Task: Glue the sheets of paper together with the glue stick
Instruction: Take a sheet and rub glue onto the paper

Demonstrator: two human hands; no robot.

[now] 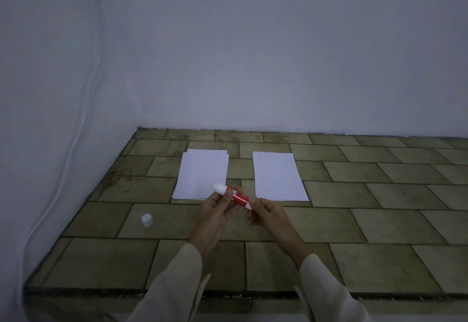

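Head view: red-labelled white glue stick, uncapped, held tilted between left hand and right hand, above tiled tabletop. Two white paper stacks lie apart beyond. White round cap stands left.

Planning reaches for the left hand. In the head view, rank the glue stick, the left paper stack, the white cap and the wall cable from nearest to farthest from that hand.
From the left hand:
1. Glue stick, held in its fingers, the right hand at its base.
2. Left paper stack, just beyond the hand on the tiled surface.
3. White cap, off to the left on the tiles.
4. Wall cable, far left on the wall.
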